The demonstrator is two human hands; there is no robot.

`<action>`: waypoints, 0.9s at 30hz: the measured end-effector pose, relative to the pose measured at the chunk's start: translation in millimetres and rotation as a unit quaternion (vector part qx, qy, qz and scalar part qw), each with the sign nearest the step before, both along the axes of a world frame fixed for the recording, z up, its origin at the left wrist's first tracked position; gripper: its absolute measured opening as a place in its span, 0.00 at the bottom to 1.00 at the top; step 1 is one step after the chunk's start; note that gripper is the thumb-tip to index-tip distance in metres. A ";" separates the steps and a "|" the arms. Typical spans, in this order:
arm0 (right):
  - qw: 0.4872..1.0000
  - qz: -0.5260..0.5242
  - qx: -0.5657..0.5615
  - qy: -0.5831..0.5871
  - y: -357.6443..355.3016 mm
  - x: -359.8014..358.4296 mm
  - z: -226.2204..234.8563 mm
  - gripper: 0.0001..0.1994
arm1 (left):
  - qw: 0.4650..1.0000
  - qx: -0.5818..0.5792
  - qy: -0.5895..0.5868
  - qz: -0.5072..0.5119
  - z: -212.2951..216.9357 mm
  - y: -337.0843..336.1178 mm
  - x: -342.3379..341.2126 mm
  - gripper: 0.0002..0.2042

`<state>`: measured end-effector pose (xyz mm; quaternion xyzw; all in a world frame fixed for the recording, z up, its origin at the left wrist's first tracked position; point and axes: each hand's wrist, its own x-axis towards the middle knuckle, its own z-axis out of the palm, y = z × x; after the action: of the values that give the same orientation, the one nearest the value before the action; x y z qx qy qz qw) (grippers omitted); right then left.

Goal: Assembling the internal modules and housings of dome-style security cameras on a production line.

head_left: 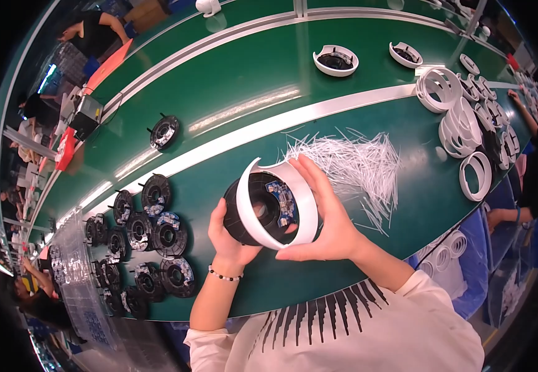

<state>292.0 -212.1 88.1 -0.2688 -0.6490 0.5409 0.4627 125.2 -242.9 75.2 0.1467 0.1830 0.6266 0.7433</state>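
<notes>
My left hand (227, 237), with a beaded bracelet at the wrist, grips a round black plastic base (238, 217) from its left side and below. A blue circuit board (285, 201) shows on the base's inner face. Around the right of it my right hand (326, 217) has its thumb and fingers wrapped on a white ring-shaped housing (303, 214) with a notch cut in its upper edge. The ring stands tilted against the black base, overlapping it; whether the two are seated together I cannot tell. Both are held above the green table.
Several black bases (168, 235) with boards lie at the left beside clear plastic trays (86, 279). A heap of thin white strips (349, 164) lies beyond my hands. White rings (458, 127) are stacked at right. Over the white rail (318, 108), a green belt (244, 68) carries ring assemblies (336, 61). Other people work nearby.
</notes>
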 end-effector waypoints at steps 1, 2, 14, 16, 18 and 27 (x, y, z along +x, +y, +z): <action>1.000 0.001 -0.003 -0.001 -1.9 -1.7 0.8 0.57 | 0.999 0.011 0.034 0.007 -0.5 -0.3 2.3 0.28; 0.996 -0.024 0.056 -0.065 -4.3 -3.0 4.1 0.57 | 0.995 0.018 0.087 0.034 0.7 1.3 7.4 0.28; 0.958 -0.056 0.217 -0.179 5.7 5.9 11.4 0.53 | 0.990 0.030 0.122 0.059 10.8 12.8 26.1 0.28; 0.949 -0.032 0.242 -0.198 7.3 7.0 15.6 0.53 | 0.999 0.029 -0.002 -0.013 13.2 15.4 23.2 0.28; 0.941 -0.031 0.255 -0.218 7.6 5.4 15.1 0.53 | 1.000 0.024 0.001 0.006 7.3 17.1 24.8 0.29; 0.995 0.092 0.039 0.031 23.9 23.2 -1.4 0.57 | 0.996 -0.019 0.075 0.047 -3.5 9.9 22.6 0.35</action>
<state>315.2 -188.2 86.7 -0.1730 -0.6771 0.5630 0.4411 147.8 -232.9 71.6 0.1704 0.2572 0.6444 0.6997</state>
